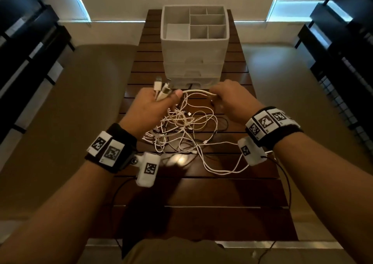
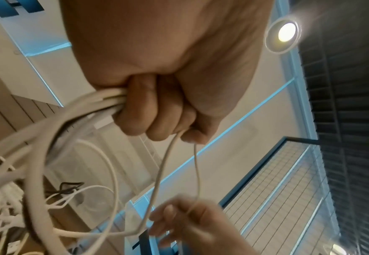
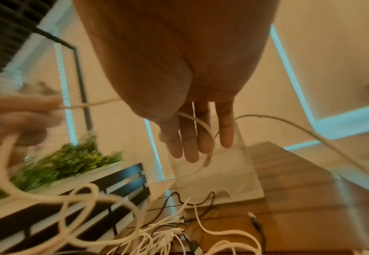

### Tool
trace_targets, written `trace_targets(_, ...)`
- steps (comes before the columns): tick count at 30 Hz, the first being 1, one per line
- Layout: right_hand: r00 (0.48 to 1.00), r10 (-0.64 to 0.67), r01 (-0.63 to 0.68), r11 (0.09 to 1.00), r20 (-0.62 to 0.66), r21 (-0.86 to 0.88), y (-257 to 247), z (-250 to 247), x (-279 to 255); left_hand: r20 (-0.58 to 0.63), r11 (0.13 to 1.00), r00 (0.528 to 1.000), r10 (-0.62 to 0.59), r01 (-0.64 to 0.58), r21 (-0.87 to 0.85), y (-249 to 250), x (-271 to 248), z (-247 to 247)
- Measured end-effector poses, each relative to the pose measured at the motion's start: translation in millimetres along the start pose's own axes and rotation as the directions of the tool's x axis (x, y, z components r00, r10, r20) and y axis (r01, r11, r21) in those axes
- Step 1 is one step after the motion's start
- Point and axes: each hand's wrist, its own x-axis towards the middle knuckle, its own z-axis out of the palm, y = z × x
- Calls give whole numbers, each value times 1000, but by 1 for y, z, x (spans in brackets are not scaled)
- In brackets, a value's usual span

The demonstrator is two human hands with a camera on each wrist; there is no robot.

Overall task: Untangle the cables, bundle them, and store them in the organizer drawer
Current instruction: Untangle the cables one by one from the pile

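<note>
A tangle of white cables lies on the wooden table, before the white organizer and its stacked drawers. My left hand is raised over the tangle and grips several cable ends, their plugs sticking up from the fist. One white cable stretches across to my right hand, which pinches it between thumb and fingers. In the right wrist view the right hand's fingers point down with that cable running across them.
The organizer's top has several open compartments. A thin black cable lies in the tangle's right side. Dark slatted furniture stands on both sides of the table. A green plant sits off to the left.
</note>
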Motion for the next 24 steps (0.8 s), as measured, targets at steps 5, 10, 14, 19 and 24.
trace_targets(5,987,149,-155,980,52,126,11,7,-4,45,990,998,51,-45,-131,6,-12,-7)
trace_targets(10,971,241,-236,954,-4,187,13,4,-10,76,914,995,-67,92,-395,0,-11,-9)
trace_targets(14,932,361,-353,923,28,-156,29,10,-23,11,836,983,-182,161,-525,-19,-8,-14)
trace_targets(19,712,648,-512,743,271,-431,52,14,-41,-57,687,956,-287,164,-708,-31,-12,-31)
trace_targets(24,753,546,-359,809,368,-465,22,12,-31,-15,629,966,-257,156,-761,-33,-13,-31)
